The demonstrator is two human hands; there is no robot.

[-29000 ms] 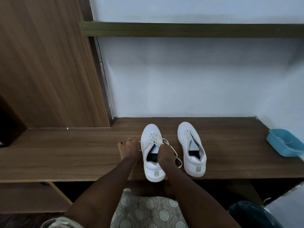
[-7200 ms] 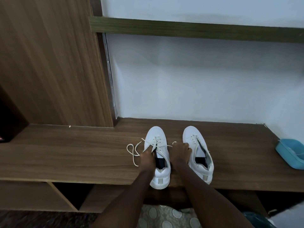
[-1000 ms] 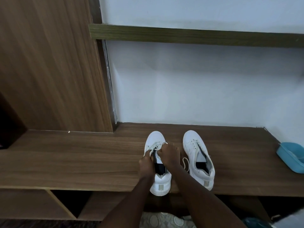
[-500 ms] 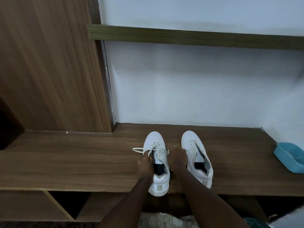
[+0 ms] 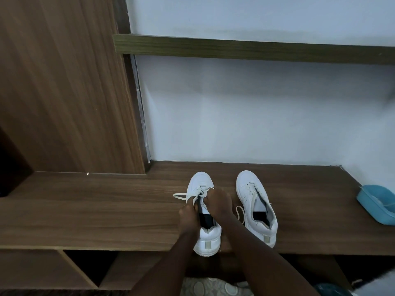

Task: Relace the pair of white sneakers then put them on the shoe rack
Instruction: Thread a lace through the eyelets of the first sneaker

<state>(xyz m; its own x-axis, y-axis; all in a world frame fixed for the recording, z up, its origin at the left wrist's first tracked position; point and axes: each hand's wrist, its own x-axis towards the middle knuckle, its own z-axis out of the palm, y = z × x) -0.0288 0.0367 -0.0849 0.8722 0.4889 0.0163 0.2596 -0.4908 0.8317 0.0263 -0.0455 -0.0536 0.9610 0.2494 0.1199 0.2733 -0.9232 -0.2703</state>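
Two white sneakers stand side by side on the wooden shelf top (image 5: 85,210), toes toward the wall. Both my hands are on the left sneaker (image 5: 208,236). My left hand (image 5: 188,216) grips its left side by the opening and pinches the lace (image 5: 181,196), whose loose end trails out to the left. My right hand (image 5: 217,202) covers the tongue and pinches the lace near the upper eyelets. Another loop of lace (image 5: 240,212) lies between the shoes. The right sneaker (image 5: 256,208) stands untouched with its tongue loose.
A blue plastic tub (image 5: 376,204) sits at the shelf's right end. A tall wooden panel (image 5: 64,92) rises at the left, and a wooden ledge (image 5: 256,49) crosses the white wall above. Open compartments (image 5: 92,265) lie under the shelf top.
My right hand has moved up from the gap between the shoes onto the left sneaker's tongue. The lace end on the left lies shorter and flatter than half a second ago.
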